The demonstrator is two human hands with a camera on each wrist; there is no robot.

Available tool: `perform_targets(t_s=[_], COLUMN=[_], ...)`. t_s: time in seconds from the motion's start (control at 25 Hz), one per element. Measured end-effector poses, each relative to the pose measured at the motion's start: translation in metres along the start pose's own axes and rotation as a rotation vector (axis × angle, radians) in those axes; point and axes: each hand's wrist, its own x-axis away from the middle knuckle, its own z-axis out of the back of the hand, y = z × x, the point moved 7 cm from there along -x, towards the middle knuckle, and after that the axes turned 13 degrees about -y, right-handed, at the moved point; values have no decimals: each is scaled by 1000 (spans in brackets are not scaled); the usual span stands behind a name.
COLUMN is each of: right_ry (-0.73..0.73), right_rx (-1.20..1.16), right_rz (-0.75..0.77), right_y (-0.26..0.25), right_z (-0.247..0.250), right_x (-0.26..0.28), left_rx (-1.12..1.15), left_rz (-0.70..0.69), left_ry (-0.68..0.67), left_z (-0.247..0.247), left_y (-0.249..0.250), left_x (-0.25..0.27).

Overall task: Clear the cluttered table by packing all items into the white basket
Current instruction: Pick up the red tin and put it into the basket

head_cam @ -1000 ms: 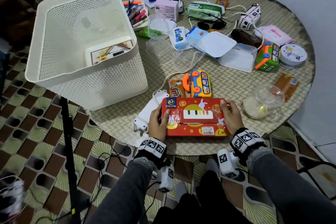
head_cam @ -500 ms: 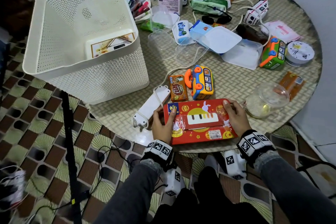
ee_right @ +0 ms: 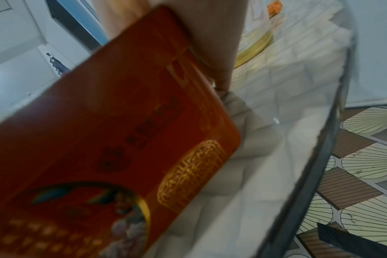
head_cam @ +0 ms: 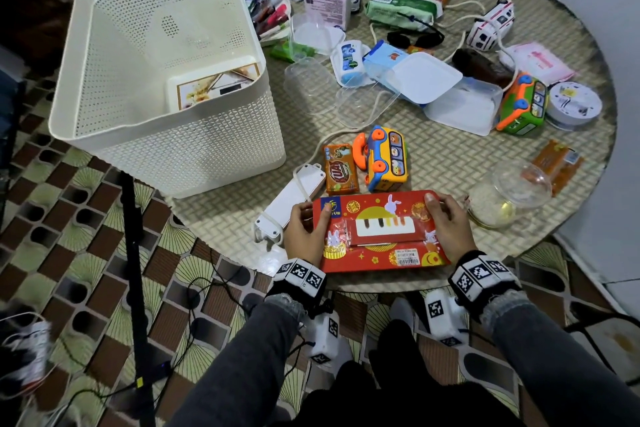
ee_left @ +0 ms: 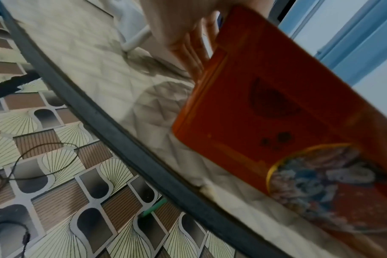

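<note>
Both hands (head_cam: pixel 306 234) grip the red box (head_cam: pixel 381 236) between them, one at each end

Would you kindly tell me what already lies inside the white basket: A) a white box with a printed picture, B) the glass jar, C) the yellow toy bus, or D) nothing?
A: a white box with a printed picture leans inside the white basket.

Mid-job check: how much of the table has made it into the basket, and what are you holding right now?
Barely started. The white basket holds only one flat printed box. In hand: the left hand and right hand grip the ends of the red box, lifted off the table near its front edge. Left: toy phone, snack packet, power strip, glass jar and the clutter behind.
</note>
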Motion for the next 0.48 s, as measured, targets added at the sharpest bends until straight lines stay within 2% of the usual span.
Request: perform_targets(t_s=[0.28, 0.48], right_ry=[8, -6], right_rx=[51, 1], right_rz=[-23, -53], right_y=[-5, -8], right_z=[-2, -2], right_x=[6, 7], left_rx=[10, 8], left_rz=[3, 21], left_ry=[-27, -58], left_z=[-1, -4], left_y=[-1, 4], left_x=[2, 0])
